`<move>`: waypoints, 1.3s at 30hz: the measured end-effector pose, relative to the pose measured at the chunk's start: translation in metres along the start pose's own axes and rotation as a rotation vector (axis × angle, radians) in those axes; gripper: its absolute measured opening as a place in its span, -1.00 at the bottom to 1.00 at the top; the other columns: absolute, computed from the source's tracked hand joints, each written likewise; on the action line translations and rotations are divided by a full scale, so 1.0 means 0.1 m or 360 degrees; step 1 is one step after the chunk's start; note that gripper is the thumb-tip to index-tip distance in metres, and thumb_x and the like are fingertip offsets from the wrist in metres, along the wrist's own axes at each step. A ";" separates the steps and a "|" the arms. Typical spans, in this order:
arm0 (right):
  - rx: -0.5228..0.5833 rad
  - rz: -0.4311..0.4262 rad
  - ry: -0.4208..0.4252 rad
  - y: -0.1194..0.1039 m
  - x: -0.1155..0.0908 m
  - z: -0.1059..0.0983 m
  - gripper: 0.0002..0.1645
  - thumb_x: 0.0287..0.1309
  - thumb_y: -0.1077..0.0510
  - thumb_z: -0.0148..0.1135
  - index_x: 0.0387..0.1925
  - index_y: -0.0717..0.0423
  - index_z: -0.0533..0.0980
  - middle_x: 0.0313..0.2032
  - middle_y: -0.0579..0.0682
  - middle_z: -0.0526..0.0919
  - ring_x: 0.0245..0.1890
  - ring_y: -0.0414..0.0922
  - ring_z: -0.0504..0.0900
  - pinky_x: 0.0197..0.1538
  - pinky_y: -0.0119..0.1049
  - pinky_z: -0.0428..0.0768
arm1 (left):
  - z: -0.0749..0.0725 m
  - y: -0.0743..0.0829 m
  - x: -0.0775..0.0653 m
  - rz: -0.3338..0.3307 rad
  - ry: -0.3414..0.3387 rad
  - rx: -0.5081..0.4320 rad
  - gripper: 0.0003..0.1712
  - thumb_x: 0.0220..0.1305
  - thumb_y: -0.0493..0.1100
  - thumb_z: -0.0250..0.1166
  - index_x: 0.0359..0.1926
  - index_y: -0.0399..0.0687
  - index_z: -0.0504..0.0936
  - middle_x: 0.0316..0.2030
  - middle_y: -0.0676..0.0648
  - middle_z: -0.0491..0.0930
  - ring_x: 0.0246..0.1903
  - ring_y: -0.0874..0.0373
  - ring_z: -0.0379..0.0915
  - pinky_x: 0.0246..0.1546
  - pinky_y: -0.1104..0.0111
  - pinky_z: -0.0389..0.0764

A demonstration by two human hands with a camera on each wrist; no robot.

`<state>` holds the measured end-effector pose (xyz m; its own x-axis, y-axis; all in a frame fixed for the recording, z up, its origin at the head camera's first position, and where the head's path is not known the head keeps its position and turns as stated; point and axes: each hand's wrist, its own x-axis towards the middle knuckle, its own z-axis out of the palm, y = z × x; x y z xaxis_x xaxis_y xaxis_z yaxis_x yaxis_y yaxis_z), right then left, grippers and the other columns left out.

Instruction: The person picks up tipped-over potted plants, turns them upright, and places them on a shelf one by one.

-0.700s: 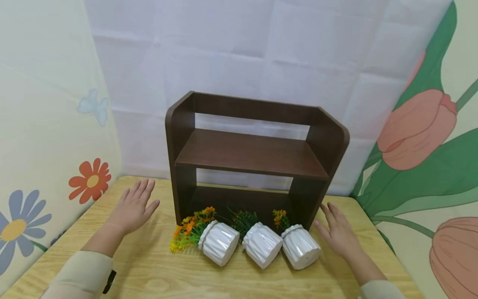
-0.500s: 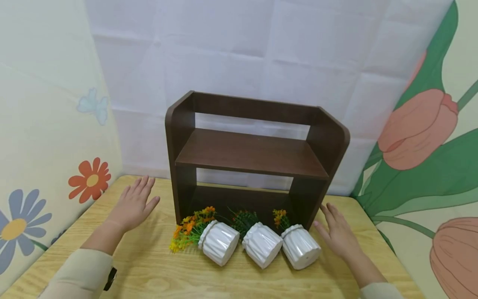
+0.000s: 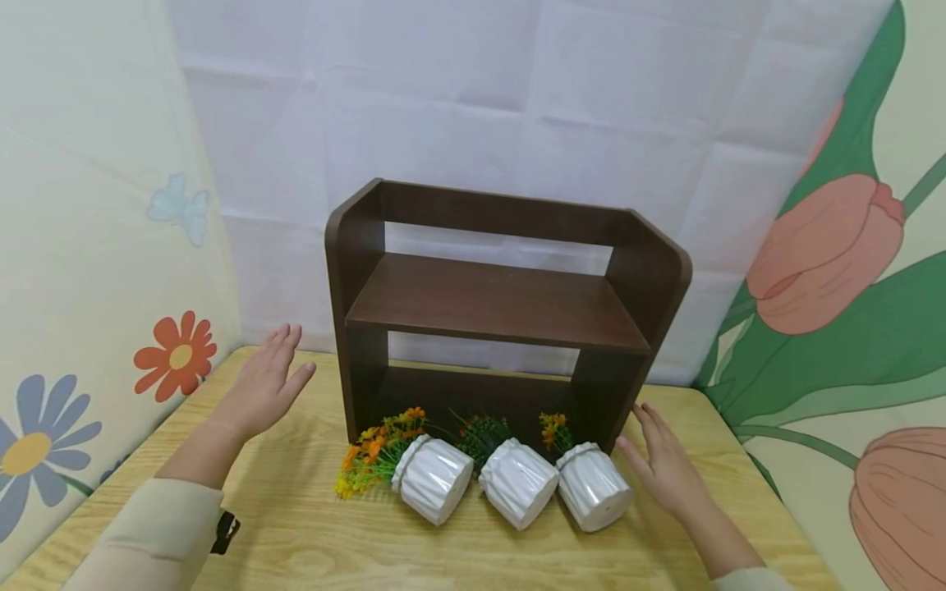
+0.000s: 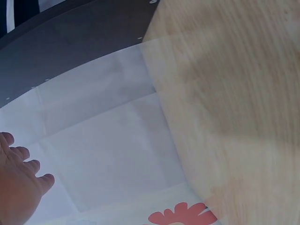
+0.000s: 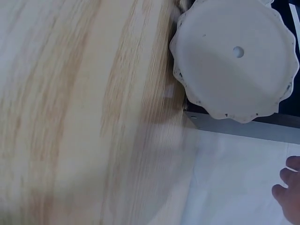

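Three white fluted flowerpots lie tipped on their sides before a dark brown two-tier shelf [image 3: 495,300]. The left pot [image 3: 433,479] holds orange and yellow flowers [image 3: 377,447]; the middle pot [image 3: 520,484] has dark green foliage [image 3: 483,437], and the right pot [image 3: 594,487] a small orange bloom [image 3: 554,430]. My left hand [image 3: 262,390] is held left of the shelf, fingers extended, apart from it. On the other side, my right hand [image 3: 665,460] hovers nearest the right pot, fingers extended and holding nothing. The right wrist view shows a pot's round base [image 5: 236,58] with a hole.
The light wooden table [image 3: 318,542] carries everything. Behind the shelf hangs a creased white cloth [image 3: 458,98]. Flower-painted panels stand at both sides, with a red flower [image 3: 177,356] on the left and pink tulips [image 3: 828,254] on the right.
My left hand has risen slightly and turned a little more edge-on. My right hand has shifted slightly to the left. The pots and shelf stay where they were.
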<state>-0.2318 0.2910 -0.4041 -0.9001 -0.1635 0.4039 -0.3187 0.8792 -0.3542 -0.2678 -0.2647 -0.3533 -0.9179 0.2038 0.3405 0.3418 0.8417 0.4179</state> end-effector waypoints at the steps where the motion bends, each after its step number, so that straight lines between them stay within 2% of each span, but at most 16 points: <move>1: 0.0012 0.0005 -0.0002 -0.01 -0.01 0.00 -0.28 0.45 -0.04 -0.02 0.41 0.36 0.15 0.39 0.46 0.15 0.36 0.42 0.18 0.27 0.39 0.26 | -0.02 0.01 0.01 0.0004 0.0015 -0.0021 -0.15 0.54 0.11 -0.14 0.50 -0.41 -0.19 0.47 -0.52 -0.20 0.47 -0.44 -0.35 0.40 -0.29 -0.17; 7: 0.0082 0.0052 -0.0029 -0.04 -0.03 0.00 -0.23 0.47 -0.07 -0.06 0.46 0.34 0.06 0.43 0.45 0.08 0.38 0.41 0.12 0.28 0.40 0.22 | -0.11 0.10 0.05 0.0027 0.0082 -0.0159 -0.16 0.55 0.09 -0.15 0.50 -0.41 -0.22 0.48 -0.51 -0.25 0.48 -0.43 -0.40 0.43 -0.26 -0.25; 12: 0.0137 0.0041 -0.0002 -0.05 -0.05 0.03 -0.24 0.46 -0.03 -0.03 0.45 0.35 0.06 0.41 0.46 0.11 0.38 0.41 0.13 0.30 0.39 0.20 | -0.20 0.18 0.10 0.0029 0.0096 -0.0297 -0.16 0.55 0.08 -0.16 0.52 -0.36 -0.27 0.50 -0.46 -0.32 0.49 -0.39 -0.45 0.42 -0.27 -0.29; 21: 0.0209 0.0023 0.0045 -0.12 -0.10 0.04 -0.25 0.44 0.01 0.01 0.43 0.37 0.07 0.38 0.46 0.17 0.36 0.41 0.17 0.30 0.37 0.22 | -0.34 0.34 0.25 0.0038 0.0136 -0.0516 -0.17 0.55 0.06 -0.17 0.53 -0.28 -0.35 0.53 -0.38 -0.34 0.49 -0.39 -0.40 0.42 -0.27 -0.26; 30: 0.0258 0.0148 0.0004 -0.17 -0.12 0.02 -0.21 0.46 -0.03 -0.04 0.46 0.38 0.00 0.40 0.44 0.14 0.36 0.39 0.18 0.29 0.37 0.24 | -0.51 0.49 0.36 0.0019 0.0128 -0.0574 -0.15 0.55 0.11 -0.20 0.54 -0.17 -0.40 0.55 -0.29 -0.39 0.50 -0.36 -0.42 0.41 -0.29 -0.27; 39: 0.0334 0.0124 0.0014 -0.23 -0.16 0.04 -0.22 0.45 0.03 -0.02 0.47 0.39 -0.02 0.40 0.45 0.14 0.34 0.39 0.23 0.27 0.39 0.25 | -0.62 0.61 0.46 0.0071 0.0146 -0.0655 -0.17 0.55 0.04 -0.18 0.54 -0.16 -0.41 0.55 -0.27 -0.40 0.49 -0.40 -0.35 0.42 -0.27 -0.21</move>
<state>-0.2109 0.2711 -0.4057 -0.9222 -0.0939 0.3752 -0.3037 0.7764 -0.5522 -0.2765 -0.2352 -0.2601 -0.8851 0.1745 0.4314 0.4496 0.5596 0.6962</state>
